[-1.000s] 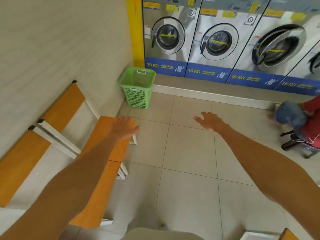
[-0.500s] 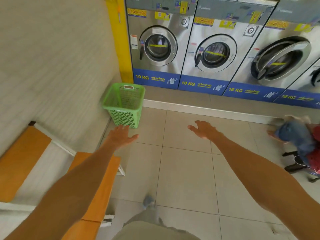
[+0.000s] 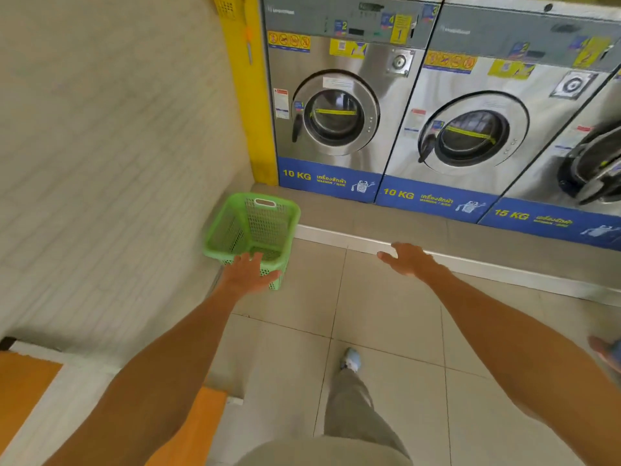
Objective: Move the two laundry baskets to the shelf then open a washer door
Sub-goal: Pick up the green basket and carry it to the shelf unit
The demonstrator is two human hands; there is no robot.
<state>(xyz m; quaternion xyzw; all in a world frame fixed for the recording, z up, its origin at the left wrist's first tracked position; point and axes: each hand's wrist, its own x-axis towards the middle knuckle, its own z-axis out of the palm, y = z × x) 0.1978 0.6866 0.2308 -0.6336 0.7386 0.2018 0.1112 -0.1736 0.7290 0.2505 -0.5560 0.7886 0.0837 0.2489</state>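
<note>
A green plastic laundry basket (image 3: pixel 255 227) stands empty on the tiled floor in the corner, between the wall and the washers' raised step. My left hand (image 3: pixel 247 274) is stretched out over the basket's near rim, fingers apart, holding nothing. Out to the right of the basket, my right hand (image 3: pixel 406 258) hovers open above the floor. Two steel 10 KG washers stand behind, the left washer door (image 3: pixel 336 112) and the middle washer door (image 3: pixel 472 137) both closed. A third washer door (image 3: pixel 594 166) at the right edge hangs ajar.
A yellow pillar (image 3: pixel 250 95) runs up beside the left washer. A raised grey step with a white edge (image 3: pixel 470 260) fronts the machines. An orange bench (image 3: pixel 30 381) sits along the left wall. Another person's hand (image 3: pixel 605 353) shows at the right edge.
I have walked closer to the corner; the basket and washers now look larger. My left hand has reached the basket's near rim, and the right hand has moved forward too.
</note>
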